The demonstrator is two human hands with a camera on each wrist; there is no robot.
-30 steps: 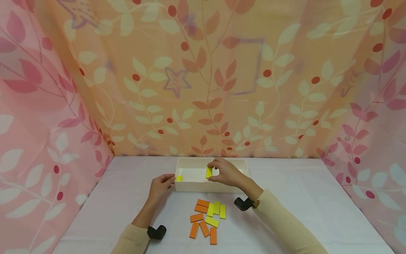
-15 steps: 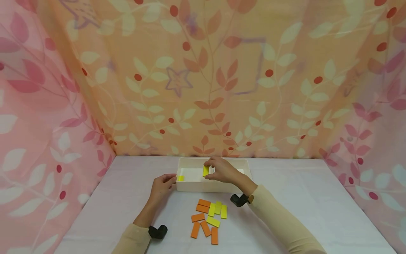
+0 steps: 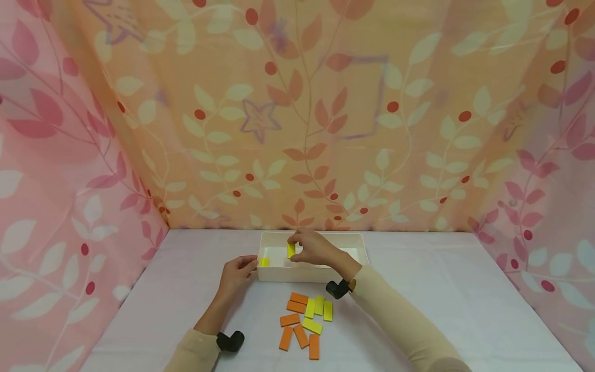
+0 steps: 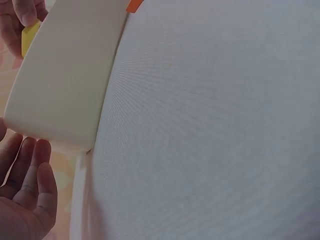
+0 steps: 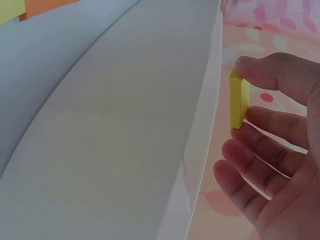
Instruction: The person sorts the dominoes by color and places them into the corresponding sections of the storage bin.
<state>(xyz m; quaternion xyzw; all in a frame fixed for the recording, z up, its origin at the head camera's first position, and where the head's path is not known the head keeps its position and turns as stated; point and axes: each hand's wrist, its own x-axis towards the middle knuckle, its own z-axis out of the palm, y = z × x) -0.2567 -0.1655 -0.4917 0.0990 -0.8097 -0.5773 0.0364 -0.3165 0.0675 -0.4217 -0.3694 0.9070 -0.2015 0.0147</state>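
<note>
My right hand [image 3: 316,248] is over the white box [image 3: 307,275], pinching a small flat yellow block [image 3: 291,251] between thumb and fingertips. In the right wrist view this yellow block [image 5: 237,100] stands on edge in the pinch, above the box's rim. My left hand [image 3: 236,274] is at the box's left end. Its fingertips touch the outer wall, with the fingers loosely bent, as the left wrist view of that hand [image 4: 27,190] shows. Inside the box, a second yellow block [image 3: 264,262] lies in the near left corner.
In front of the box, several orange blocks [image 3: 288,338] and several yellow blocks [image 3: 312,326] lie loosely together on the white-covered table [image 3: 400,258]. A patterned curtain [image 3: 223,155] rises behind the table, and pink patterned cloth [image 3: 42,206] flanks the sides.
My right hand has moved left over the box, carrying the yellow block towards the box's left end. The left hand stays at the left wall. The loose blocks lie as before.
</note>
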